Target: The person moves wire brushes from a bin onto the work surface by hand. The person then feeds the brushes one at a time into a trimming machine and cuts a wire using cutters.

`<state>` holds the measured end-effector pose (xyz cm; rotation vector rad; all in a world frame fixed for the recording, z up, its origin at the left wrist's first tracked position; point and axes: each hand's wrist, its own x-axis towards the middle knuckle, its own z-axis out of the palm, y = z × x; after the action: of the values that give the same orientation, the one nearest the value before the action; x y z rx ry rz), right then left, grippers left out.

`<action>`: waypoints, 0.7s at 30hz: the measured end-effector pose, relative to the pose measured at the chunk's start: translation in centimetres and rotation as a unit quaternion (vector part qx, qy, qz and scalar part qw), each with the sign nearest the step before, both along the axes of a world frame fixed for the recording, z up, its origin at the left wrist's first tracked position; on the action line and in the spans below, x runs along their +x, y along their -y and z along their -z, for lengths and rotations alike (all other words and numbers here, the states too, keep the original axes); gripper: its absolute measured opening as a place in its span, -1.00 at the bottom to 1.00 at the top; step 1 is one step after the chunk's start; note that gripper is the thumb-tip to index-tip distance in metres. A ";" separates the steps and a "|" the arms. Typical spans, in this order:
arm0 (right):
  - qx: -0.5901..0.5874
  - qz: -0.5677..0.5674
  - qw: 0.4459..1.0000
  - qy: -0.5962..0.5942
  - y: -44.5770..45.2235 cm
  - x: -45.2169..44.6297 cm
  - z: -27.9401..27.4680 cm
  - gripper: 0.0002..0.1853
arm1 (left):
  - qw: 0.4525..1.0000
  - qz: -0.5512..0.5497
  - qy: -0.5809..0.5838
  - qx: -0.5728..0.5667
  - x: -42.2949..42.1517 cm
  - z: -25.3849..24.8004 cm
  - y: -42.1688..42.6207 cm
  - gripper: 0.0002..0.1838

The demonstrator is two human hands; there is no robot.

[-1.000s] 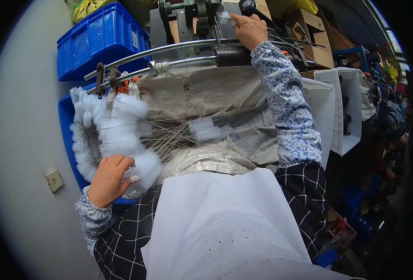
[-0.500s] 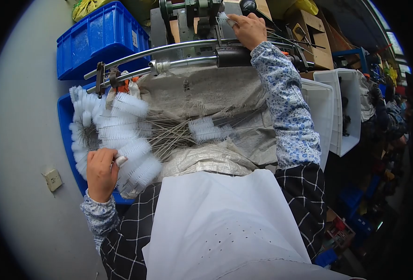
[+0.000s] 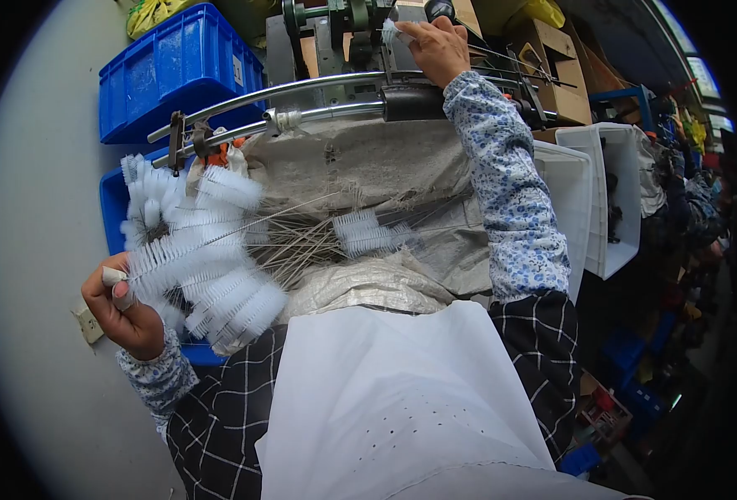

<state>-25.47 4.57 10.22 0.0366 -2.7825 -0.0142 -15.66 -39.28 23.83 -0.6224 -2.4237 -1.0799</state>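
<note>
I had the left grip [image 3: 128, 317] at the left of the frame, wrist bent upward and fingers curled, pinching the bristled tip of one white brush [image 3: 177, 255] whose wire stem slanted toward the centre. I had the right arm stretched to the upper middle, its right grip [image 3: 442, 48] clasping one smaller-looking white-bristled piece [image 3: 392, 33]. Left of centre, a pile of brushes [image 3: 228, 190] overlapped too much for me to count, in one blue bin [image 3: 112, 212]. I counted two metal rails [image 3: 318, 81] above it, one blue crate [image 3: 168, 75] upper left and two white bins [image 3: 575, 200] at the right.
</note>
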 end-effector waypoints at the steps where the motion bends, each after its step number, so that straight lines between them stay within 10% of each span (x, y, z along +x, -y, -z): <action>1: 0.005 0.012 1.000 0.003 0.0 0.0 -0.2 -0.70 | 1.000 -0.001 -0.006 0.010 -0.1 0.0 0.0 -0.68; 21: 0.019 0.031 0.998 0.046 -0.2 0.1 -0.1 -0.69 | 0.997 0.055 0.021 0.046 0.1 1.0 -1.6 -0.70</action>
<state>-25.37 4.76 10.33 -0.0405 -2.8737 -0.0836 -15.58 -37.63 22.87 -0.7166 -2.3827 -1.2538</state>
